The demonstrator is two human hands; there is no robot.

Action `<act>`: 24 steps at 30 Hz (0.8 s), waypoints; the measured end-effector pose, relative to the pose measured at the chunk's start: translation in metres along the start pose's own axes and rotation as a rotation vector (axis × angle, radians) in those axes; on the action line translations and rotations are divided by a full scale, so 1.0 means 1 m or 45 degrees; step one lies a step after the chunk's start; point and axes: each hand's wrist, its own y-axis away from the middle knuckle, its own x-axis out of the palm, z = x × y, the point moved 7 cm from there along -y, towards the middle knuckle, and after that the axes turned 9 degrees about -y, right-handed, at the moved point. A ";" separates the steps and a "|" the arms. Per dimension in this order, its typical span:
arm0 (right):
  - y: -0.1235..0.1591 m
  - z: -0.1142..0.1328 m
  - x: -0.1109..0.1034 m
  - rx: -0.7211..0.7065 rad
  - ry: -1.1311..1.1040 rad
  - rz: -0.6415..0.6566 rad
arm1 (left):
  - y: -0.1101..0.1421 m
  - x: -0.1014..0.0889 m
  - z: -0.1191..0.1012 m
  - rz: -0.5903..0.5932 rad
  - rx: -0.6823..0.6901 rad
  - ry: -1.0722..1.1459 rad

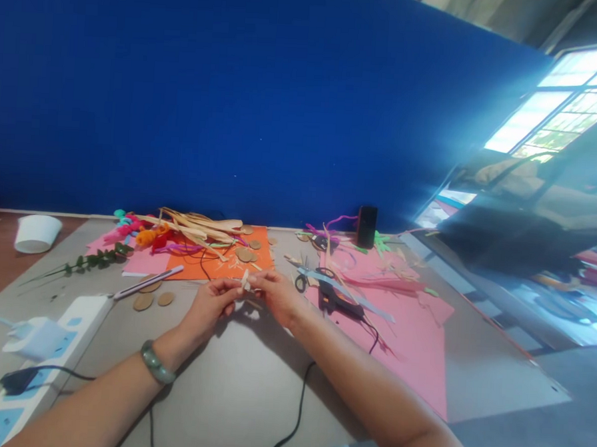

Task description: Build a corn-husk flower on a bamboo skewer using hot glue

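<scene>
Blue wall stands behind the grey table; over the table's middle, the left hand and the right hand pinch one small pale piece, fingertips nearly together; orange paper lies just beyond; to the right, a black glue gun rests on pink paper.

Stretches the left arm up from the lower left of the frame and the right arm from the lower right. Holds left hand and right hand close together, left of centre, with fingers bent and pinching.
</scene>
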 end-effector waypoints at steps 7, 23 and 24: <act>0.006 -0.006 0.008 0.007 0.012 0.028 | 0.004 0.009 -0.001 0.114 -0.018 -0.037; 0.004 -0.010 0.002 -0.032 -0.087 -0.056 | 0.006 0.016 -0.001 0.206 -0.066 0.069; 0.004 -0.011 0.002 -0.026 -0.091 -0.056 | 0.006 0.016 0.000 0.215 -0.070 0.060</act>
